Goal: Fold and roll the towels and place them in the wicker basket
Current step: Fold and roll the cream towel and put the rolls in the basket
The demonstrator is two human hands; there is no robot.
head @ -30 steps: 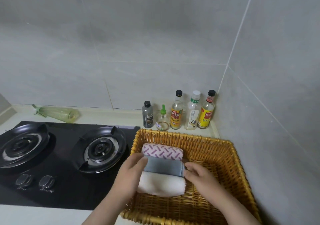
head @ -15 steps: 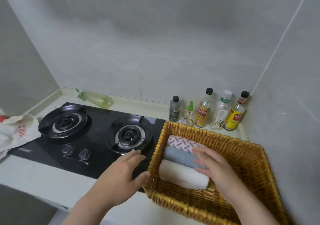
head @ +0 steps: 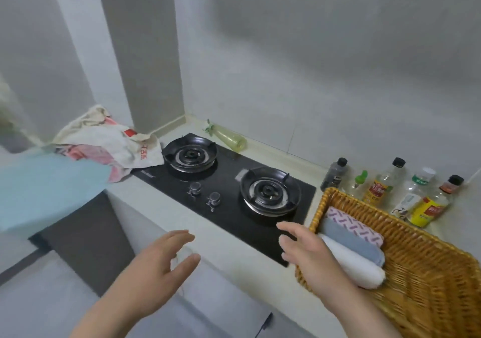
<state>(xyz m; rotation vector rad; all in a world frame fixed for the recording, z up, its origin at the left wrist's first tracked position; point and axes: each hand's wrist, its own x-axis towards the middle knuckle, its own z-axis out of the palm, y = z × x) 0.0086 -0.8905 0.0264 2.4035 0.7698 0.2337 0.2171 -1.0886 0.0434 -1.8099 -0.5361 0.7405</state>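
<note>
My left hand hovers over the near edge of the counter, fingers spread and loosely bent, grasping nothing. My right hand is released too, fingers relaxed and pointing left, over the near right corner of the black stove. It sits just beside the left rim of the wicker basket; I can't tell whether it touches the weave.

Three rolled towels lie side by side in the left end of the basket, each against the next. The white towel is nearest, the grey-blue towel is in the middle, and the purple-patterned towel is farthest. The basket stands on the counter right of the stove.

Behind the basket, a row of bottles lines the far wall. The stove has two burners with two knobs in front of them. A pale green bottle lies on its side beyond the far burner.

At the far left of the counter sits a heap of crumpled cloths, cream with pink and red. A light blue sheet covers the left edge of my view in front of it, too blurred for me to say what it is
</note>
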